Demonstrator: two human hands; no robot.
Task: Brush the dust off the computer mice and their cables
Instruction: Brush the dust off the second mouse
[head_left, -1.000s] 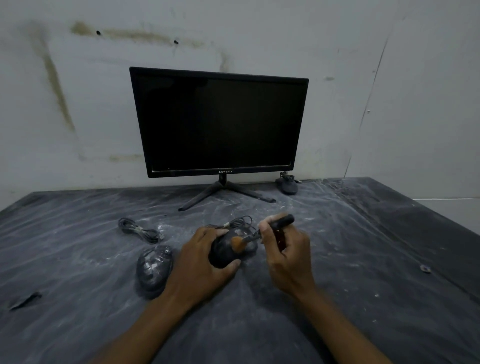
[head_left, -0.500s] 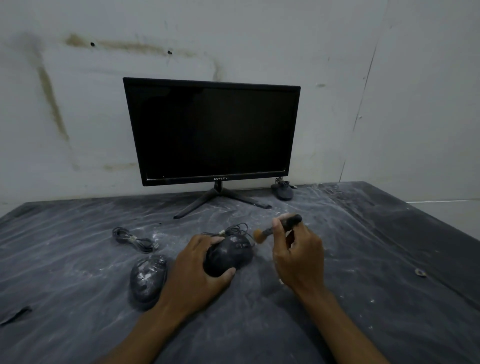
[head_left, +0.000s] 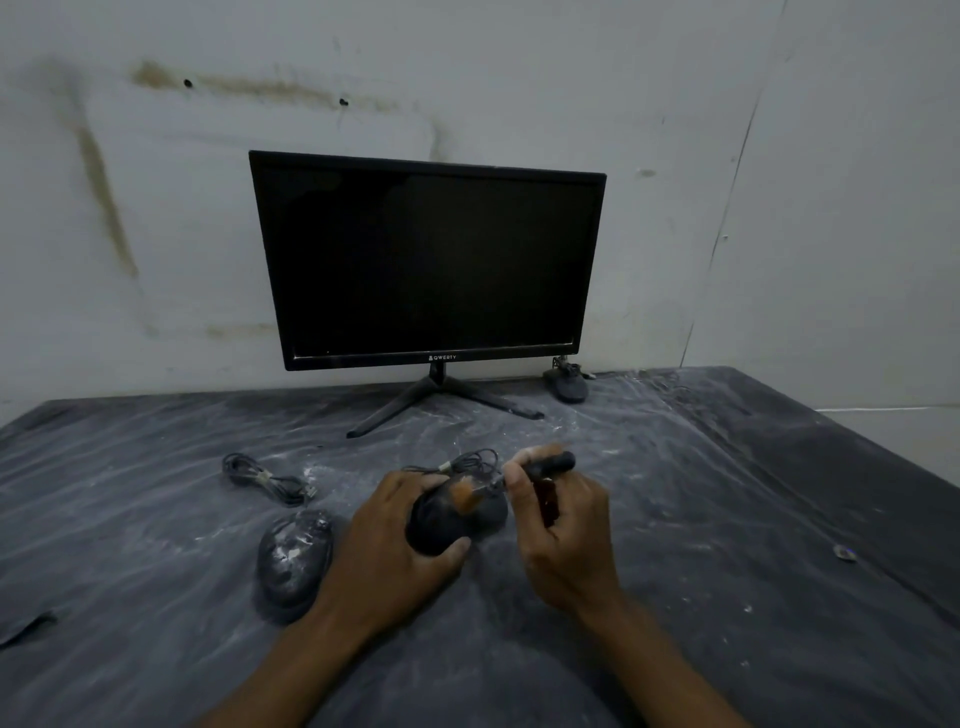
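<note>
My left hand (head_left: 387, 540) grips a black mouse (head_left: 447, 522) near the table's middle, thumb curled under its near end. My right hand (head_left: 563, 525) holds a small brush by its black handle (head_left: 550, 462); the orange bristles (head_left: 464, 494) lie on the mouse's top. That mouse's coiled cable (head_left: 470, 461) sits just behind it. A second mouse (head_left: 295, 556), streaked with white dust, lies to the left, with its bundled cable (head_left: 265, 478) beyond it. A third mouse (head_left: 566, 384) rests by the wall, right of the monitor stand.
A black monitor (head_left: 431, 260) on a splayed stand (head_left: 441, 400) stands at the back against the wall. The dark table (head_left: 701, 519) is covered in white dust. A small scrap (head_left: 844, 552) lies at the right, a dark strip (head_left: 26, 626) at the left edge.
The brush, lifted off to the mouse's right half a second ago, has come back down onto the mouse's top. My left hand keeps its hold on the mouse.
</note>
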